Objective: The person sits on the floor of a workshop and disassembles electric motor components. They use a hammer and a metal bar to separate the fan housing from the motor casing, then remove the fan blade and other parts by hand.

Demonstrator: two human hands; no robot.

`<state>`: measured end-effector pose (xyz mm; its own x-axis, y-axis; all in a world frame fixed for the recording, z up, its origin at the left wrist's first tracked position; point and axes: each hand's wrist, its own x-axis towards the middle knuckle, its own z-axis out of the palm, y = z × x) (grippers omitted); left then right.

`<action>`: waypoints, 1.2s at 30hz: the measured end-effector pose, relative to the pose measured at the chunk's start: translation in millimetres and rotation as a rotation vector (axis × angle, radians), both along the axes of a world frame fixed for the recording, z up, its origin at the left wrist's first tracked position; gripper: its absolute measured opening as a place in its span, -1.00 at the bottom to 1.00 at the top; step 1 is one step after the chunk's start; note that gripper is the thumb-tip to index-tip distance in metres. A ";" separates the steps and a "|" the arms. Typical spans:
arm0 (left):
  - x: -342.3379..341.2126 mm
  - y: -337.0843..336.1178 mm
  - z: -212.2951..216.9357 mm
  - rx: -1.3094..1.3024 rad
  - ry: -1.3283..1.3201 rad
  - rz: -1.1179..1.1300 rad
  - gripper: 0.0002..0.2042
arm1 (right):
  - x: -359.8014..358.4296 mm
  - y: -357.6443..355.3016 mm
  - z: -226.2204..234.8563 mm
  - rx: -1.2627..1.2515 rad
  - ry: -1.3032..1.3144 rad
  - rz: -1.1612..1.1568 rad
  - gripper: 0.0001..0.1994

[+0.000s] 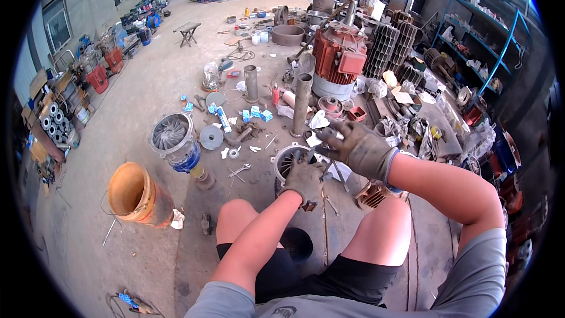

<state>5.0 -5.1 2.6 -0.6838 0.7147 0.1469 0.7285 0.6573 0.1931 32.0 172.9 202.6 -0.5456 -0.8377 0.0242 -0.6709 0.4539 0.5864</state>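
Observation:
Both my hands wear dirty grey-brown work gloves. My left hand (305, 179) is bent down over the right side of a round metal housing (279, 162) with fins or blades inside, between my knees. Its fingers are curled, and a small grey edge shows at their tips; what they grip is hidden. My right hand (360, 150) is raised to the right of the housing, fingers apart and pointing left, with nothing visible in it. Under it a thin dark rod (341, 176) slants down across a white piece. An adjustable wrench (240, 170) lies left of the housing.
An orange bucket (152, 200) and a finned blue-and-grey pump part (174, 135) stand to my left. Ahead are an upright metal tube (302, 105) and a big red motor (341, 53). Scrap parts crowd the right, before a blue shelf rack (500, 59). A hammer head (206, 224) lies near my left knee.

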 end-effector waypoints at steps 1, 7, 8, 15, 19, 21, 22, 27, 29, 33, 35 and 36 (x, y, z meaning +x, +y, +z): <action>-0.5 0.6 3.2 -0.038 -0.031 0.008 -0.54 | 2.6 -0.7 -0.6 -0.025 -0.052 -0.009 -0.40; 3.6 -4.7 13.1 -0.081 -0.063 -0.026 -0.47 | 22.1 -38.7 3.7 -0.168 -0.471 -0.821 -0.27; 1.5 -5.9 4.2 -0.042 -0.011 -0.026 -0.47 | 18.5 -37.3 -1.5 -0.154 -0.453 -0.834 -0.27; 4.2 -5.8 4.1 -0.096 -0.087 0.023 -0.47 | 17.5 -28.5 -0.3 -0.022 -0.361 -0.129 -0.58; 4.9 -6.2 17.9 -0.054 -0.336 -0.018 -0.46 | 21.2 -23.1 -13.7 -0.122 -0.522 -0.462 -0.56; 5.2 -3.3 16.8 -0.091 -0.147 0.007 -0.47 | 23.1 -28.8 -19.0 -0.314 -0.629 -0.792 -0.55; 7.2 0.5 16.9 -0.103 -0.057 0.015 -0.48 | 23.6 -24.4 -20.0 -0.298 -0.654 -0.807 -0.55; 4.8 -6.0 18.6 -0.163 -0.116 -0.030 -0.46 | 16.2 -4.7 -15.0 -0.446 -0.333 -0.571 -0.49; 4.0 -2.4 13.1 -0.161 -0.059 -0.010 -0.46 | 15.8 8.3 -12.8 -0.279 -0.200 -0.217 -0.45; 5.1 0.7 9.9 -0.075 -0.043 -0.030 -0.44 | 17.3 -21.4 -1.2 -0.323 -0.490 -0.743 -0.49; 4.3 6.4 17.8 -0.096 -0.074 -0.044 -0.44 | 6.8 -9.2 -14.8 -0.404 -0.377 -0.810 -0.54; 3.6 0.1 19.9 -0.149 -0.118 -0.029 -0.45 | 3.8 -13.0 -11.4 -0.358 -0.357 -0.751 -0.54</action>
